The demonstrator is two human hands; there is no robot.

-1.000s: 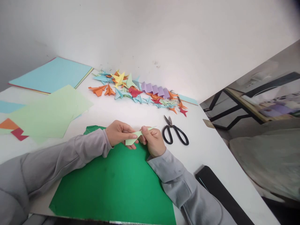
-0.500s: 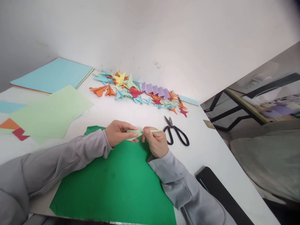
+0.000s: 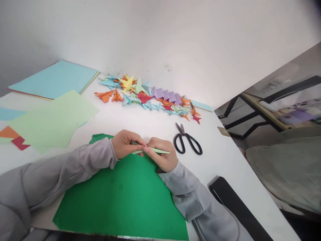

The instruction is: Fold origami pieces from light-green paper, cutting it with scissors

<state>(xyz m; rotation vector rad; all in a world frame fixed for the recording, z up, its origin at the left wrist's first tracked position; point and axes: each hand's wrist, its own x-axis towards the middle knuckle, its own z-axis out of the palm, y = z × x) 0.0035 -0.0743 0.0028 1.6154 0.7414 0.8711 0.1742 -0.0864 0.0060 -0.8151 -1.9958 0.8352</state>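
One pale-green folded paper (image 3: pixel 160 151), and it's pinched by left hand (image 3: pixel 127 144) and right hand (image 3: pixel 165 159)! | folded-paper pile (image 3: pixel 144 97), twelve o'clock

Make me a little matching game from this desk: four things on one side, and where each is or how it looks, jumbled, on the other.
Things
1. Scissors
2. Pleated paper strip
3. Folded pale green paper
4. Dark green sheet

Places and states
A. Held in the fingers of the left hand and right hand
B. Spread out beneath both hands
C. Purple, among the folded paper figures
D. Blades apart, lying on the white tabletop

Right pairs
1-D, 2-C, 3-A, 4-B
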